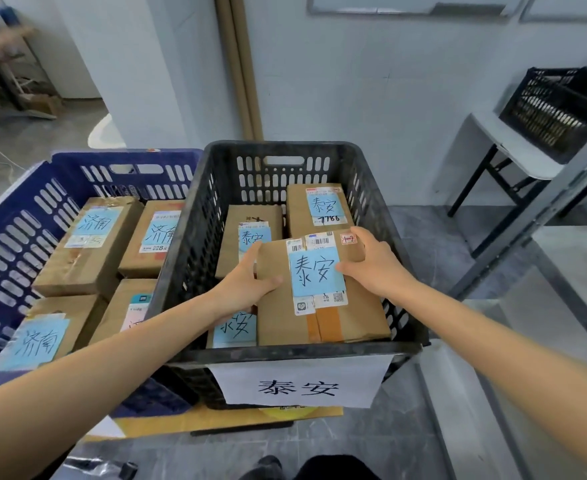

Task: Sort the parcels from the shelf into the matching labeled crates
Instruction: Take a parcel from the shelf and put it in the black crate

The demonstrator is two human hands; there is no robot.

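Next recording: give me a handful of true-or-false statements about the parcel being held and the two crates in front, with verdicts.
1. The left hand and the right hand both hold one brown cardboard parcel. True.
2. A blue plastic crate stands beside a black plastic crate. True.
3. The held parcel is in the blue plastic crate. False: it is in the black plastic crate.
4. The blue plastic crate holds no parcels. False: several cardboard boxes lie in it.
5. The black plastic crate carries a white paper label. True.

Bright, even indoor light; soft shadows; wide-angle bending at the edges; slight blur throughout.
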